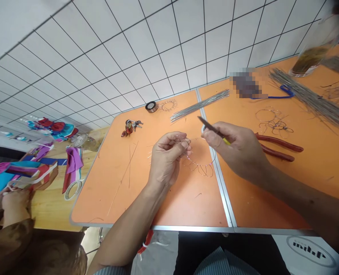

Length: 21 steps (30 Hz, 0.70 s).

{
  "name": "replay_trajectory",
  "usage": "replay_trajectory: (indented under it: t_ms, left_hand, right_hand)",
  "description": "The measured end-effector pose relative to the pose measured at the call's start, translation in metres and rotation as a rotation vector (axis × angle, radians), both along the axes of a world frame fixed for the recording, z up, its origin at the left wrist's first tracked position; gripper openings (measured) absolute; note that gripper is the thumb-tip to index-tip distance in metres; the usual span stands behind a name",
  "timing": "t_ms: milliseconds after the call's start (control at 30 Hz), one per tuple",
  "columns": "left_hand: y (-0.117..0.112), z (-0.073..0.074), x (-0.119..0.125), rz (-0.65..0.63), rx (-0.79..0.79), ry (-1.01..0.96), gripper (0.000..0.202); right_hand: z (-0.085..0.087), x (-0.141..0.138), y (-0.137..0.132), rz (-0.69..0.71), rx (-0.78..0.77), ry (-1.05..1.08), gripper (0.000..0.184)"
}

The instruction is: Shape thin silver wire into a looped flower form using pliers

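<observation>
My left hand (169, 156) pinches one side of a thin wire ring (198, 164) between thumb and fingers. Small petal-like wire loops hang along the ring's lower edge, just above the orange table. To its right, my right hand (235, 147) is closed around a slim, dark, pointed tool (211, 126). A bit of yellow shows on this tool at my fingers, and its tip points up and left; its exact kind is unclear. Red-handled pliers (281, 145) lie just beyond my right hand, their jaws hidden behind it.
Straight wires lie in a bundle (200, 105) across the orange table (169, 206). Further right are a thicker wire bundle (315, 99) and wire loops (275, 120). A tape roll (151, 107) and keys (132, 126) sit left. Another person's hand (16, 196) holds ribbons.
</observation>
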<state>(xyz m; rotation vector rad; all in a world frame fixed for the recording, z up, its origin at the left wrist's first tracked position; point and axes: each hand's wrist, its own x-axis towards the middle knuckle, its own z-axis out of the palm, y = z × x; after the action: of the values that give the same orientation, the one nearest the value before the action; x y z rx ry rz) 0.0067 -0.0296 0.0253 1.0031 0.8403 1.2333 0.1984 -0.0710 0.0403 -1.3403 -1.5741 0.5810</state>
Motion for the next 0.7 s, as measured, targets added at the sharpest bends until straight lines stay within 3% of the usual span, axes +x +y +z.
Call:
replay_trajectory:
  t_ms: [133,367,700]
  left_hand:
    - [0.003,0.004,-0.002,0.016,-0.002,-0.016,0.023]
    - [0.007,0.005,-0.006,0.030,0.014,-0.029,0.028]
    - [0.004,0.005,-0.004,0.027,0.026,-0.023,0.025]
  right_hand:
    - [-0.006,0.009,0.006,-0.035,-0.011,-0.091,0.034]
    - [-0.030,0.010,0.012,0.031,0.143,-0.433,0.022]
    - [-0.035,0.005,0.009,-0.041,0.329,-0.664,0.030]
